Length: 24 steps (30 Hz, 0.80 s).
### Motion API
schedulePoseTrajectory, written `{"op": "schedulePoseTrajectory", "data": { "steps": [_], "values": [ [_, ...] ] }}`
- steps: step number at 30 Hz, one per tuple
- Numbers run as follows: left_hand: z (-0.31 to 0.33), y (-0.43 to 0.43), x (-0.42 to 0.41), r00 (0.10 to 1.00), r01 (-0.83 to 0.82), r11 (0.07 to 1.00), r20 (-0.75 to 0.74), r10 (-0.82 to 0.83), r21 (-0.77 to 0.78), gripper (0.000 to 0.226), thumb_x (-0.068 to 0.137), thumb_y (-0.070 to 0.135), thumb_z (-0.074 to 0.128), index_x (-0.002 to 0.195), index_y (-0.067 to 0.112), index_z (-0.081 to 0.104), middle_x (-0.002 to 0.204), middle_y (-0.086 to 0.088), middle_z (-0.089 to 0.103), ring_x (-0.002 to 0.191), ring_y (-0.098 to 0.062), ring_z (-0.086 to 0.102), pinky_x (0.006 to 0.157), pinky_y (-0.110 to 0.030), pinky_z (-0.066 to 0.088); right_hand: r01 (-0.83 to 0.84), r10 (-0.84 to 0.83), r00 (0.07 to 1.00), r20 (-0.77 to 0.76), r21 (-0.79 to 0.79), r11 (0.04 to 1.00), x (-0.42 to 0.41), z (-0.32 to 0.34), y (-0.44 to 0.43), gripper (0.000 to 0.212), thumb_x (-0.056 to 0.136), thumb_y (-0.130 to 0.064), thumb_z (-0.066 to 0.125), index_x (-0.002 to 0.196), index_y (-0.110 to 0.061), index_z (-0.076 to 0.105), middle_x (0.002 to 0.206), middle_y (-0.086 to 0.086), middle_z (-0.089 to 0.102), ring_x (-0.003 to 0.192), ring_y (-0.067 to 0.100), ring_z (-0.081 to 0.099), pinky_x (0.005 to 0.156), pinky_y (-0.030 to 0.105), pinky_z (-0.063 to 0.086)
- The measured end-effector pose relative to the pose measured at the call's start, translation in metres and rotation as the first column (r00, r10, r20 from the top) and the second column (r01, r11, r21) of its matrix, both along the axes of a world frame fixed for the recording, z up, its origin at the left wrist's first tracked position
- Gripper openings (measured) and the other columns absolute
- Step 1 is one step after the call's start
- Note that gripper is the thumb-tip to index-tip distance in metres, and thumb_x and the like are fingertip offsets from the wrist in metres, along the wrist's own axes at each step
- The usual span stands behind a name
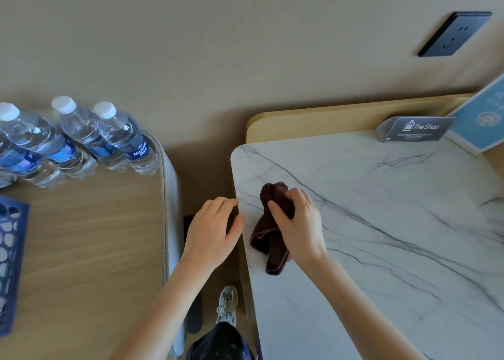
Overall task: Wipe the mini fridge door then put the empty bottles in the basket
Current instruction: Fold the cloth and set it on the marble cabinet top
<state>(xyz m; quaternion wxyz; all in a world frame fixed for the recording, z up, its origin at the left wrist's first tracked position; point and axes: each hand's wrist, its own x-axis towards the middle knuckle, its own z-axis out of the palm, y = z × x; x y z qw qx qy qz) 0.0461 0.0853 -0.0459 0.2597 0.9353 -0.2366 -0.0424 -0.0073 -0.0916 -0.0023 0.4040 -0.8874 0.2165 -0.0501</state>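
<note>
A dark brown cloth [268, 239] lies crumpled on the white marble counter [381, 209] near its left edge. My right hand [298, 226] grips the cloth from above. My left hand [211, 230] hovers with fingers spread at the counter's left edge, holding nothing. Several clear water bottles with blue labels and white caps [81, 138] stand at the back of the wooden table [90, 250] on the left. A blue perforated basket [11, 264] shows partly at that table's left edge. The mini fridge door is not in view.
A grey "The Shop" sign [416, 129] and a blue card [482, 119] stand at the counter's back. A dark wall socket [454, 33] sits above. Between table and counter is a narrow gap with my shoe [227, 303] on the floor.
</note>
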Motion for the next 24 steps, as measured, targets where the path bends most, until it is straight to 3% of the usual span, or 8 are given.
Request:
{"op": "schedulePoseTrajectory", "data": {
  "steps": [3,6,8,10,14,19,22,24],
  "values": [
    [0.009,0.0,0.004,0.999,-0.045,0.999,0.017,0.045,-0.024,0.046,0.096,0.042,0.039,0.127,0.018,0.062,0.119,0.005,0.064,0.11,-0.011,0.056,0.083,-0.018,0.04,0.041,-0.058,0.994,0.089,0.185,0.982,0.002,0.021,-0.003,0.016,0.091,-0.022,0.069,0.086,-0.013,0.058,0.082,-0.001,0.062,0.072,0.01,0.055,0.062,0.014,0.04],
    [0.02,-0.002,0.006,0.996,-0.063,0.996,0.064,0.068,-0.064,0.048,0.095,0.042,0.035,0.124,0.015,0.063,0.116,0.004,0.064,0.108,-0.012,0.056,0.084,-0.019,0.039,0.076,-0.159,0.975,0.157,0.437,0.896,0.0,0.038,-0.009,0.016,0.089,-0.016,0.072,0.08,-0.008,0.062,0.071,0.005,0.062,0.066,0.01,0.058,0.059,0.021,0.047],
    [0.027,-0.005,0.007,0.992,-0.055,0.994,0.106,0.066,-0.096,0.046,0.096,0.039,0.035,0.122,0.013,0.063,0.114,0.002,0.065,0.105,-0.014,0.056,0.085,-0.021,0.039,0.136,-0.245,0.961,0.127,0.555,0.821,0.001,0.036,-0.018,0.017,0.088,-0.018,0.074,0.081,-0.006,0.064,0.071,0.013,0.062,0.069,0.015,0.061,0.062,0.03,0.05],
    [0.029,-0.009,0.006,0.99,-0.036,0.993,0.135,0.051,-0.109,0.044,0.098,0.036,0.036,0.12,0.01,0.064,0.113,0.0,0.065,0.104,-0.016,0.057,0.084,-0.022,0.041,0.218,-0.295,0.955,0.035,0.591,0.776,0.003,0.019,-0.032,0.021,0.086,-0.022,0.075,0.082,-0.005,0.064,0.07,0.008,0.061,0.068,0.018,0.06,0.062,0.033,0.049],
    [0.017,-0.017,0.001,0.997,0.003,0.997,0.082,0.004,-0.08,0.047,0.098,0.037,0.034,0.119,0.009,0.064,0.112,-0.002,0.066,0.102,-0.018,0.059,0.08,-0.025,0.047,0.352,-0.328,0.936,-0.13,0.412,0.841,-0.003,-0.037,-0.053,0.025,0.084,-0.026,0.077,0.083,-0.004,0.066,0.072,0.002,0.063,0.069,0.018,0.059,0.061,0.028,0.046],
    [0.001,-0.022,-0.01,0.998,0.05,0.997,0.052,-0.047,-0.05,0.043,0.097,0.037,0.035,0.116,0.011,0.064,0.108,0.0,0.066,0.096,-0.018,0.059,0.076,-0.029,0.05,0.361,-0.324,0.929,-0.179,0.251,0.898,-0.016,-0.062,-0.074,0.021,0.085,-0.032,0.076,0.087,-0.013,0.066,0.085,0.001,0.068,0.08,0.02,0.064,0.062,0.022,0.046],
    [-0.003,-0.025,-0.013,0.997,0.069,0.997,0.035,-0.068,-0.028,0.043,0.097,0.038,0.034,0.117,0.014,0.064,0.108,0.004,0.065,0.097,-0.015,0.058,0.076,-0.026,0.049,0.212,-0.213,0.97,-0.116,-0.019,0.977,-0.022,-0.055,-0.075,0.03,0.091,-0.032,0.068,0.114,-0.014,0.063,0.112,-0.001,0.064,0.106,0.02,0.059,0.083,0.027,0.048],
    [-0.006,-0.027,-0.014,0.996,0.081,0.997,0.025,-0.08,-0.02,0.044,0.098,0.039,0.033,0.118,0.015,0.064,0.108,0.005,0.064,0.097,-0.014,0.057,0.076,-0.025,0.049,0.026,-0.025,1.0,0.006,-0.231,0.973,-0.023,-0.054,-0.069,0.045,0.094,-0.03,0.065,0.135,-0.012,0.055,0.132,0.003,0.056,0.123,0.021,0.049,0.102,0.035,0.044]
  ]
}}
